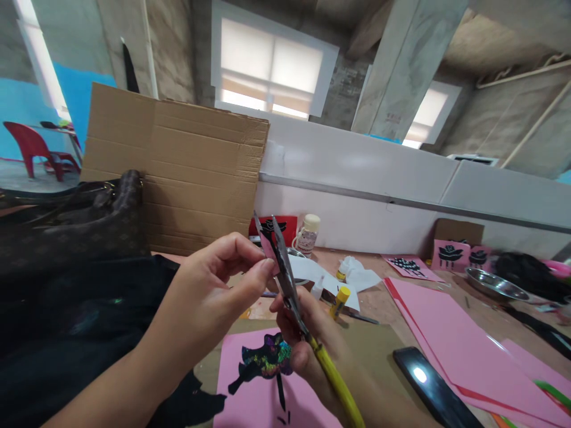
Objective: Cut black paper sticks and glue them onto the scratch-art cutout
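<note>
My left hand point(209, 285) pinches a small paper piece point(267, 245), pink on one face with black beside it, between thumb and fingers. My right hand point(316, 345) grips a pair of scissors point(289, 291) with yellow handles. Their blades point up and stand slightly apart, with the paper next to or between them; exactly where they touch I cannot tell. Below both hands lies a pink sheet point(238, 398) bearing a black flower shape point(265, 356) with shimmering coloured patches and a thin black stem. A black paper scrap point(191, 401) rests left of the sheet.
A phone point(428, 380) and stacked pink sheets point(464, 333) lie at right. Behind are a yellow glue stick point(340, 302), a lidded bottle point(307, 238) and a metal bowl point(495, 285). A handbag point(89, 232) and upright cardboard point(187, 172) stand at left.
</note>
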Motion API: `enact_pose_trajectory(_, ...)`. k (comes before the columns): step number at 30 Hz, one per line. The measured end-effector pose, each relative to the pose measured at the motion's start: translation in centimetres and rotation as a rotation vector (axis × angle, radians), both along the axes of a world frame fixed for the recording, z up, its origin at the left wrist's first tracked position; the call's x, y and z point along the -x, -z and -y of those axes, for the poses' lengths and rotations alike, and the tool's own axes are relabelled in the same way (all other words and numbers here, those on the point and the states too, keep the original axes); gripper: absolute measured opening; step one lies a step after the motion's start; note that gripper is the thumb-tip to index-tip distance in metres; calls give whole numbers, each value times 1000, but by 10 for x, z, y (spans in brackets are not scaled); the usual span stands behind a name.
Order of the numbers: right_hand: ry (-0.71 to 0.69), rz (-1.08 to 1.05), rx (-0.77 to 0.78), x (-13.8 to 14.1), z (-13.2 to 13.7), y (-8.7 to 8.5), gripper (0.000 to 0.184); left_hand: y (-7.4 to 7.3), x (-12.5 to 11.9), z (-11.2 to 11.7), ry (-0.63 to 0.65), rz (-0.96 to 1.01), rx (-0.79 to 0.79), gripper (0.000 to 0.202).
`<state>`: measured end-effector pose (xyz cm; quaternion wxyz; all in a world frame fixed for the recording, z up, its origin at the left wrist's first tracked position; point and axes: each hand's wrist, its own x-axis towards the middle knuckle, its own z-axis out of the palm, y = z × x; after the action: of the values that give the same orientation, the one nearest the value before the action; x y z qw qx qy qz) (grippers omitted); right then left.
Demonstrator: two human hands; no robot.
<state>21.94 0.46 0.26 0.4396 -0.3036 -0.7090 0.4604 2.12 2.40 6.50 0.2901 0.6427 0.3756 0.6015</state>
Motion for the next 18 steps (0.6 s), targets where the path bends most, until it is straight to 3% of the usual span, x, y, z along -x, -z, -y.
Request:
enact_pose_trajectory(6,72,60,-4,2,0,-4,73,-1,0,-1,14,34,7,14)
enact_pose_trajectory(13,120,297,13,-1,13,-40,75,-7,-4,1,42,92,6,14)
enact_pose_trajectory(18,160,279,-32,0,13,-41,85,-9,-4,3,70,148,17,14)
